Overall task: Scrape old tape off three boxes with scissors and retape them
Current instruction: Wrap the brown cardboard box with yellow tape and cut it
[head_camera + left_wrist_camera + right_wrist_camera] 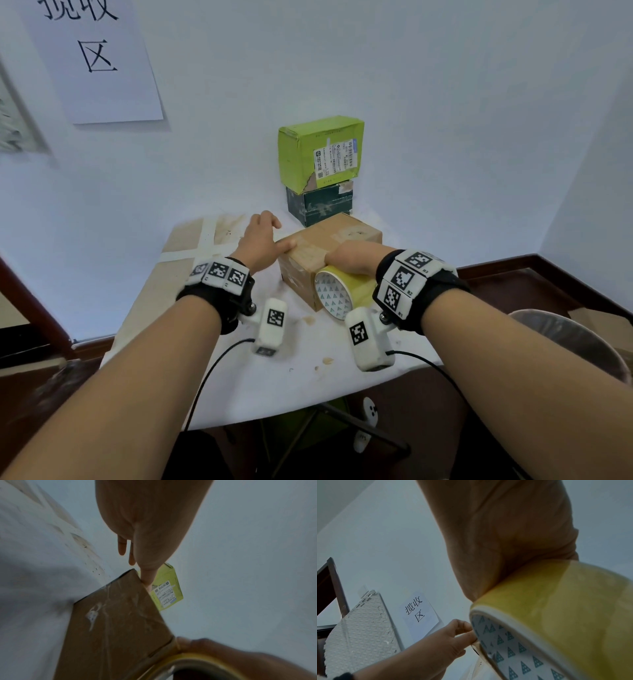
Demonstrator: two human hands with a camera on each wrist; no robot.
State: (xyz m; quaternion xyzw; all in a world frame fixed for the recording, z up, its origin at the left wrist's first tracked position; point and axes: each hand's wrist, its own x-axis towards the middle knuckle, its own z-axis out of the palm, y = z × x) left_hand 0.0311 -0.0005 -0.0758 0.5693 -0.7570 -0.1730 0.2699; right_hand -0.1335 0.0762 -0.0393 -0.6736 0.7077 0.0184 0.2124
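At the centre of the frame, low and nearest me, my right hand [352, 258] curls over a yellow tape roll [342, 291], holding it against the near right corner of the brown box [329, 253] on the desk [308, 373]. To its left, my left hand [260, 240] presses its thumb flat on the box's top left edge, other fingers loosely spread above the desk. Farther up, just behind the brown box, a dark green box [320, 204] carries a lime green box [320, 152] against the wall.
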